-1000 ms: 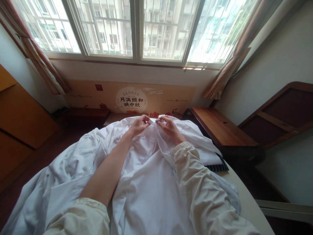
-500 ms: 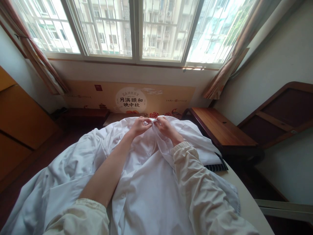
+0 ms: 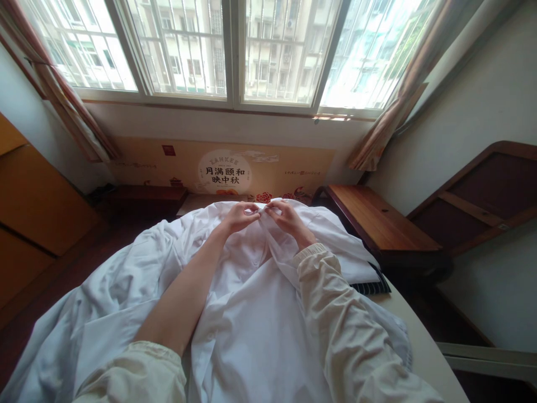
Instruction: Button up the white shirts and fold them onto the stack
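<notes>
A white buttoned garment, like a shirt or lab coat [image 3: 260,313], lies spread over a pale table and drapes past its left side. At its far end my left hand [image 3: 243,217] pinches the cloth's front edge between thumb and fingers. Close against it, my right hand [image 3: 287,218] pinches the same edge from the right. The fingertips of both hands almost meet there, and any button between them is too small to make out. Small buttons show lower on the front, and folds run down from the pinched spot.
The pale table edge [image 3: 436,341] shows at right, with a dark striped item [image 3: 373,286] under the cloth. Beyond stand a wooden bench [image 3: 377,215] and a leaning wooden panel [image 3: 482,196]. A printed board [image 3: 293,162] is below the window; an orange cabinet [image 3: 33,196] is at left.
The fingers of my right hand have shifted slightly, arching a little more over the cloth. My left hand stays nearly in place, and the garment lies as before.
</notes>
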A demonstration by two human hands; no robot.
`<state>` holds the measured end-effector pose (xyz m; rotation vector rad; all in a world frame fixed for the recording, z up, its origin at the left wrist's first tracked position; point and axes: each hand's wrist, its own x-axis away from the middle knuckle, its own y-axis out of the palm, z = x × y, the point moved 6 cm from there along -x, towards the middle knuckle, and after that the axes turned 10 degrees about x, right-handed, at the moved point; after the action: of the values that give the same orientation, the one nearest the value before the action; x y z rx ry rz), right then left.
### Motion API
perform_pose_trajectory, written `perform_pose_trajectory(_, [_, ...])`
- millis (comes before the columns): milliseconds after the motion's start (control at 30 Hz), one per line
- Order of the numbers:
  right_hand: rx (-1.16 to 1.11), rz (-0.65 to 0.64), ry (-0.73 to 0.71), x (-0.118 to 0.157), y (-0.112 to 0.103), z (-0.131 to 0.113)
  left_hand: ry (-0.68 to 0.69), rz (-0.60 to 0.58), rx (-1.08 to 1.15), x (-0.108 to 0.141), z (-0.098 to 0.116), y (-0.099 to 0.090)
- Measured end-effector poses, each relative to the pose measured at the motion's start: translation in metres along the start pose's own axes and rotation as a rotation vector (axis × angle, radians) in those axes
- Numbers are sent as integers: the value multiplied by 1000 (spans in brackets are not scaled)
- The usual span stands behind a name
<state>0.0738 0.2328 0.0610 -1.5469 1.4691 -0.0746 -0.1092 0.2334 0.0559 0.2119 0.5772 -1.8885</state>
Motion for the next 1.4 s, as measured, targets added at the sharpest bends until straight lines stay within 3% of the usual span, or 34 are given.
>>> perform_pose_trajectory(300, [-32, -108, 98, -1, -6, 2, -16, 2, 4, 2, -2, -3])
perform_pose_trajectory(500, [154, -79, -43, 2, -11, -5, -18, 8, -30, 1, -5, -4])
perform_pose_trajectory(833, [225, 20, -111, 3, -20, -18, -2, 28, -45, 2, 1, -4])
perform_pose_trajectory(1000, [118, -115, -30, 5, -13, -13, 27, 10, -67, 4, 7, -3])
perform_pose_trajectory(1167, [218, -230, 35, 8, 3, -3, 61, -20, -56, 5, 9, -1])
perform_pose_trajectory(1400, [281, -276, 34, 12, 11, 3, 26, -54, -7, 4, 4, 1])
